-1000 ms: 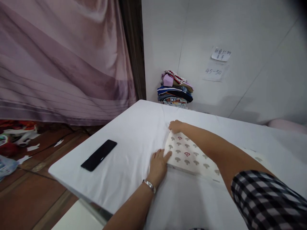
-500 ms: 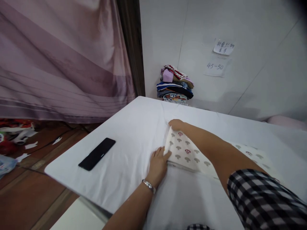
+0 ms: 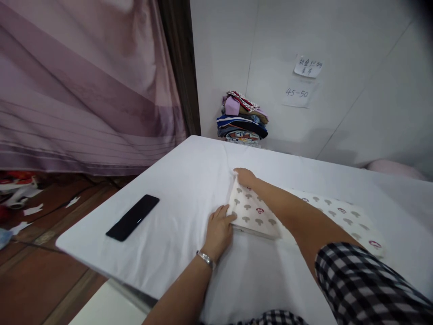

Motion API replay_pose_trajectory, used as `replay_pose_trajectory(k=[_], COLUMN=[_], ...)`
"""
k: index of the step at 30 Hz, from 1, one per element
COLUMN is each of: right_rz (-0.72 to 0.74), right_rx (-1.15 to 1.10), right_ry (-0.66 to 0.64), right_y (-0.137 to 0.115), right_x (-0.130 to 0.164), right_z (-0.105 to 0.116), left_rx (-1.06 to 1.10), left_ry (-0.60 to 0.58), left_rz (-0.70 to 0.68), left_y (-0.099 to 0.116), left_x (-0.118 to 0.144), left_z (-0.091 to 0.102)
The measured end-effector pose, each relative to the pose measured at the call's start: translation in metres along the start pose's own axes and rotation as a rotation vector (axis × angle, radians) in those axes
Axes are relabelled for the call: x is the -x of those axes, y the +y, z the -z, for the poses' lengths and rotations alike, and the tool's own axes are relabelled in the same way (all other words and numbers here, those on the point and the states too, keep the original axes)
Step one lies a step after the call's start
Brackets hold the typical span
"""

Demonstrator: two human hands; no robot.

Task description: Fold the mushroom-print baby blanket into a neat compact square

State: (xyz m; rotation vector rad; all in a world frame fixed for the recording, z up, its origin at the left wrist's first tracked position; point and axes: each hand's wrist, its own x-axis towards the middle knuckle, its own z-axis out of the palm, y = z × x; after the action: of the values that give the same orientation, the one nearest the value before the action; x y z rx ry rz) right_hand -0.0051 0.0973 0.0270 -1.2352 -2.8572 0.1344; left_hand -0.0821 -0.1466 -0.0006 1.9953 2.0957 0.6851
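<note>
A white cloth (image 3: 250,212) printed with grey and red mushrooms lies on the white-covered table (image 3: 182,180). Its left end is folded into a layered block, while a flatter stretch runs off to the right beneath my right forearm. At the near left corner, my left hand (image 3: 218,229) grips the edge, its thumb over the top and its fingers along the side. My right hand (image 3: 245,177) reaches across the fabric and pinches the far left corner; its fingertips are partly hidden.
A black phone (image 3: 132,217) lies on the left of the table. Folded clothes (image 3: 241,119) are stacked at the back against the wall, which carries paper notes (image 3: 297,93). A pink curtain (image 3: 84,90) hangs at left above a tiled floor with scattered items.
The folded end has come apart from the stretch at right, which shows more of its print. Both hands stay on the same two corners. The whole view has shifted slightly.
</note>
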Motion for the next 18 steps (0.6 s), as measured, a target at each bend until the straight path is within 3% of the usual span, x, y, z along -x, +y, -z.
replay_pose_trajectory(k=[5,10,13,18], right_rz=[0.005,0.034,0.0,0.088], right_rx=[-0.062,-0.142,-0.158,-0.214], right_ry=[0.114,0.068,0.092,0.092], right_y=[-0.004,-0.014,-0.025,-0.052], right_x=[0.045,0.078,0.088,0.119], right_z=[-0.009,-0.025,-0.024,-0.025], left_rx=[0.01,-0.001,-0.011,-0.036], left_ry=[-0.002,-0.007,0.007,0.016], left_rz=[0.005,0.014,0.023,0.013], left_y=[0.001,0.0,0.0,0.0], left_x=[0.0,-0.002,-0.003,-0.004], left_z=[0.002,0.001,0.001,0.002])
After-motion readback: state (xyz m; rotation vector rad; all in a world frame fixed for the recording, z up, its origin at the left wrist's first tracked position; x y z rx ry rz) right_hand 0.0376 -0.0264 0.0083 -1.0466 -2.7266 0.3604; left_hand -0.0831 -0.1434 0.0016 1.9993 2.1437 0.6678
